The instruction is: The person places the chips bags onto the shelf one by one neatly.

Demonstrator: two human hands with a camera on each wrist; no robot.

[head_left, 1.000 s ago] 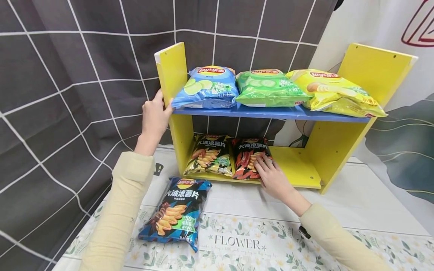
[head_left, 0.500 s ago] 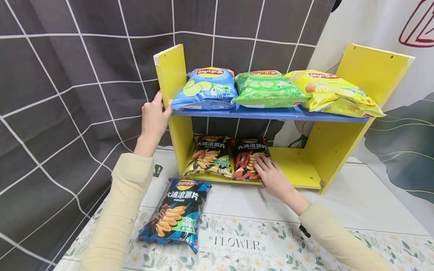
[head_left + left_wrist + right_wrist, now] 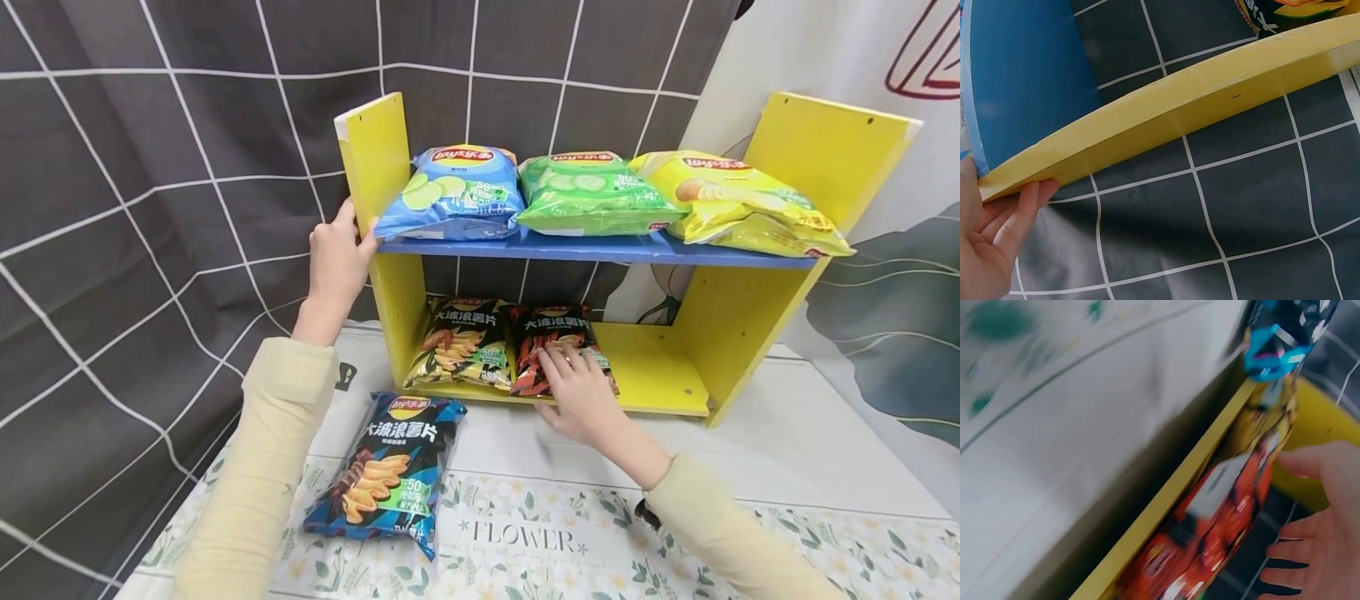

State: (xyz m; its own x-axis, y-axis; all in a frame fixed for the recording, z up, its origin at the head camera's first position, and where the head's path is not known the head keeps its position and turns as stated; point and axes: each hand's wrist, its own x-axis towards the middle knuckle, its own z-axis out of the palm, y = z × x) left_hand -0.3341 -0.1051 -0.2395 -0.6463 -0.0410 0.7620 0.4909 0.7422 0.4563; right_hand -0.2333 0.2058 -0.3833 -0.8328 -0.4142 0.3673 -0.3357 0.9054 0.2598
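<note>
My left hand [image 3: 335,260] grips the left side panel of the yellow and blue shelf [image 3: 378,158], thumb at the front edge and fingers on the outer face; the left wrist view shows the same hold. In front of a black and red chip bag [image 3: 536,333] on the bottom board is my right hand [image 3: 581,396]. Its fingers are spread and hardly bent; whether they touch the bag I cannot tell. Left of that bag leans a black and gold chip bag [image 3: 459,346]. A black and blue chip bag [image 3: 386,471] lies on the table below the shelf's left end.
On the blue upper board lie a blue chip bag [image 3: 457,192], a green chip bag [image 3: 596,196] and a yellow chip bag [image 3: 742,204]. A dark checked curtain [image 3: 187,167] hangs behind and to the left. The table has a floral cloth [image 3: 847,550].
My right hand has shifted slightly left and toward me, and its fingers have spread. More of the red bag's right side shows. My left hand keeps its hold.
</note>
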